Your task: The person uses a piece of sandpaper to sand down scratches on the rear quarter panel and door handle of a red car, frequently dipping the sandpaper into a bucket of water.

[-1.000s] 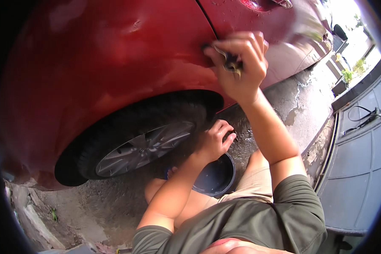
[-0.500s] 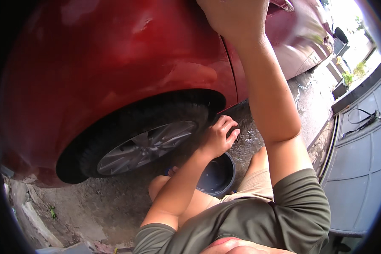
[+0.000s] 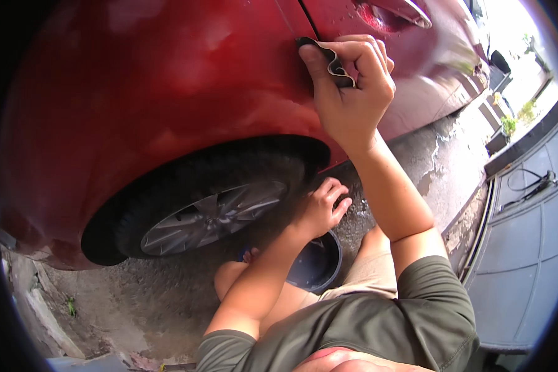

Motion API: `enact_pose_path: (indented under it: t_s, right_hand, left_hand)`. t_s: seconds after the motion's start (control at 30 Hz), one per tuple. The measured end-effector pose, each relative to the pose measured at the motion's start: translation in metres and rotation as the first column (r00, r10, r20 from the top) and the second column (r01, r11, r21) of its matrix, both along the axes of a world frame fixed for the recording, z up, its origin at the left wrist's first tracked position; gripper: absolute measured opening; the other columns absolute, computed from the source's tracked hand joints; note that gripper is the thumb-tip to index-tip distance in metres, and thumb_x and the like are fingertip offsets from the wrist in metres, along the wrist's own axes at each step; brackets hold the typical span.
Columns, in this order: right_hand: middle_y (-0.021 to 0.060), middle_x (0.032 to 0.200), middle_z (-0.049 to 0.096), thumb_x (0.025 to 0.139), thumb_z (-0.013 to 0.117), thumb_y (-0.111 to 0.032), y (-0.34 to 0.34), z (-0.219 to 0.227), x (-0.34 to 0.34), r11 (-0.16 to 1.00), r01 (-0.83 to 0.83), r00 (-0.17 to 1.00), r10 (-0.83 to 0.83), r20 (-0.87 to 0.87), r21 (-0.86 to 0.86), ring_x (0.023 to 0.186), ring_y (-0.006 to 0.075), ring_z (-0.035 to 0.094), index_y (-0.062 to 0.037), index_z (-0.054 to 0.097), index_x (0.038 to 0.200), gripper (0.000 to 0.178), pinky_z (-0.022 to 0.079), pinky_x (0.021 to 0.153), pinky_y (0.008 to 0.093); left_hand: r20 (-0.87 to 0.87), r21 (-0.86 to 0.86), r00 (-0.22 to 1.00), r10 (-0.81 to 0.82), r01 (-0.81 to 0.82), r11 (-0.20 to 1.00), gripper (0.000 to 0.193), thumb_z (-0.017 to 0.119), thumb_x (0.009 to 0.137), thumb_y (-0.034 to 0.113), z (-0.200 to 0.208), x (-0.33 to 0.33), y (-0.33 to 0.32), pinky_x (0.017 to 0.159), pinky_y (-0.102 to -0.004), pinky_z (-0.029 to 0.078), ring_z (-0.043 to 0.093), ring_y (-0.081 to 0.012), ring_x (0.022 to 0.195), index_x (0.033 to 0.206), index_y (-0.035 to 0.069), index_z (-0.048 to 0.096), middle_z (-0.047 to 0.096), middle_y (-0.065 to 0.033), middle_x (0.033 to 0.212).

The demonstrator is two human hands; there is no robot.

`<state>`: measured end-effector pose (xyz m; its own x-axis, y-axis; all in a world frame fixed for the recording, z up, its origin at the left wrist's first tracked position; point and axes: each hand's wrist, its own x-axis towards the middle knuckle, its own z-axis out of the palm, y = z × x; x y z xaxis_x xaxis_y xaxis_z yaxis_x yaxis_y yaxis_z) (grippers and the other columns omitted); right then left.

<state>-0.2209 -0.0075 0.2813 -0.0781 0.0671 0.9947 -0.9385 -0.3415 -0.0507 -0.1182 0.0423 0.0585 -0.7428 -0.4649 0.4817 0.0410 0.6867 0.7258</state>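
A red car's panel point(image 3: 167, 80) fills the upper left, its surface wet and glossy. My right hand point(image 3: 356, 99) is closed around a piece of sandpaper point(image 3: 335, 65), dark with a pale, wavy edge. Its far end meets the red paint near the dark panel gap, below the door handle point(image 3: 403, 12). Lower down, my left hand point(image 3: 322, 204) hangs loosely beside the tyre point(image 3: 304, 167), fingers bent and thumb apart, holding nothing that I can see. Under that wrist stands a dark bucket point(image 3: 332, 273), partly covered by my forearm.
The car's spoked wheel point(image 3: 214, 217) is left of my arms, inside a black arch. Wet concrete ground point(image 3: 149, 304) runs below it. A grey metal gate point(image 3: 527, 248) stands at the right, with a dark strap point(image 3: 533, 183) on it. A small green plant point(image 3: 508, 124) grows beyond.
My right hand has come down and nearer along the panel, bringing the sandpaper and the door handle into view. My left hand has dropped slightly, still loosely bent.
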Motion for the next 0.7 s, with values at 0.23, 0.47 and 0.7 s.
enact_pose_path:
  t_s: [0.23, 0.47, 0.7]
  right_hand:
    - [0.0133, 0.083, 0.073, 0.085, 0.087, -0.021, -0.003, 0.068, -0.006, 0.931, 0.364, 0.897, -0.351, -0.27, -0.002, 0.065, 0.0245, 0.067, -0.0057, 0.074, 0.091, 0.021, 0.049, 0.057, 0.036]
    - [0.0107, 0.079, 0.073, 0.081, 0.092, -0.015, -0.004, 0.072, 0.005, 0.971, 0.235, 0.972, -0.234, -0.029, 0.05, 0.063, 0.0245, 0.066, -0.0056, 0.076, 0.092, 0.022, 0.052, 0.064, 0.035]
    - [0.0088, 0.076, 0.071, 0.081, 0.092, -0.012, -0.009, 0.068, -0.002, 0.994, 0.036, 0.993, -0.047, -0.107, -0.107, 0.063, 0.0211, 0.064, -0.0052, 0.074, 0.088, 0.021, 0.052, 0.065, 0.033]
  left_hand:
    - [0.051, 0.034, 0.999, -0.012, 0.01, 0.999, 0.023, 0.076, 0.097, 0.026, 0.009, -0.006, 0.003, 0.08, -0.0463, 0.06, 0.073, -0.0358, 0.096, 0.11, 0.008, 0.072, 0.067, -0.0098, 0.117]
    - [0.059, 0.008, 0.998, -0.037, 0.036, 0.999, 0.025, 0.076, 0.097, 0.029, 0.002, -0.006, 0.007, 0.08, -0.0459, 0.061, 0.074, -0.035, 0.095, 0.11, 0.009, 0.073, 0.066, -0.0096, 0.12]
    - [0.042, 0.007, 0.997, -0.069, 0.068, 0.998, 0.025, 0.077, 0.096, 0.028, 0.001, -0.012, 0.007, 0.081, -0.0458, 0.061, 0.074, -0.0352, 0.095, 0.111, 0.008, 0.072, 0.066, -0.01, 0.119]
